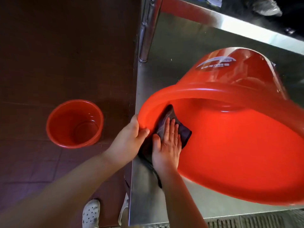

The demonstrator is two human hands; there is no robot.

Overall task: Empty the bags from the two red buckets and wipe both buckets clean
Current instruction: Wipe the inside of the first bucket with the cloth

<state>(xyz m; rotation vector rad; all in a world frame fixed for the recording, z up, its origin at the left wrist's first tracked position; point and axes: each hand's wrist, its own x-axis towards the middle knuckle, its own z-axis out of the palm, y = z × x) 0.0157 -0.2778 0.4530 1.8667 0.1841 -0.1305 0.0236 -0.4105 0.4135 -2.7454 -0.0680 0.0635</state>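
So the big red bucket (230, 137) is tipped on its side on the stainless counter (164, 71), mouth facing the person; no bag visible in it, so the emptying looks done for this one. Left hand (131, 139) has its fingers and thumb curled round the rim at the near left edge, holding it steady; right hand (167, 145) is flat, fingers straight, pressing a dark cloth (184, 134) against the inside wall just past the rim. The smaller red bucket (74, 123) sits upright on the brown tiled floor (65, 46) to the left, well apart from the counter; also no bag in it, and the inside looks shiny, maybe wet; can't tell whether it's been wiped yet. My guess: bags are out, wiping of the big one is underway, most of its inside still to cover.
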